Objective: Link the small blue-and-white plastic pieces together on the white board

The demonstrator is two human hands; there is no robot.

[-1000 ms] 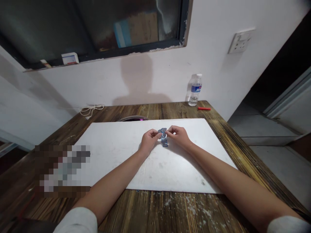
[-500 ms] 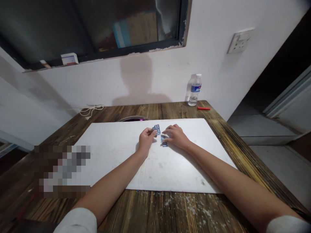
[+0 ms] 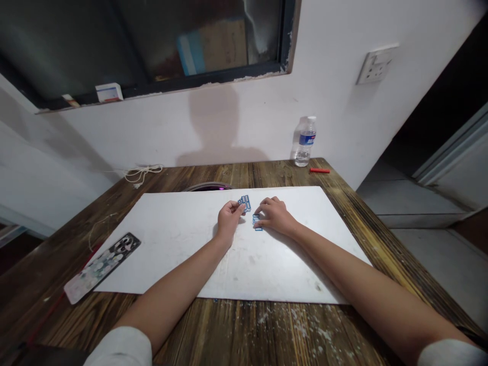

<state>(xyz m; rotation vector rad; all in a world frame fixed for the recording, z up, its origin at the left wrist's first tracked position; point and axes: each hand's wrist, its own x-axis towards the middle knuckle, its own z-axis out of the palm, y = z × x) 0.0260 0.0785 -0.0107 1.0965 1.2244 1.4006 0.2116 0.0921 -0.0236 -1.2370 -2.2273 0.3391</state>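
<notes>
My left hand (image 3: 227, 219) pinches a small blue-edged slotted piece (image 3: 246, 202) between thumb and fingers, held just above the white board (image 3: 171, 244). A second small blue slotted piece (image 3: 258, 229) lies on the board to its right. Over that piece is my right hand (image 3: 277, 215), with thumb and forefinger closing round it and partly covering it. The pieces are too small to tell their exact kind. A gap separates the two hands.
A patterned phone case or phone (image 3: 102, 267) lies across the board's left edge. Behind the board are a dark round object (image 3: 208, 186), a white cord (image 3: 143, 173), a water bottle (image 3: 305, 142) and a red stick-like object (image 3: 319, 170). The wall bounds the wooden table (image 3: 244, 173).
My hands were together at the pieces. My left hand has moved left with one slotted piece. My right hand let go of it and came down onto the piece on the board.
</notes>
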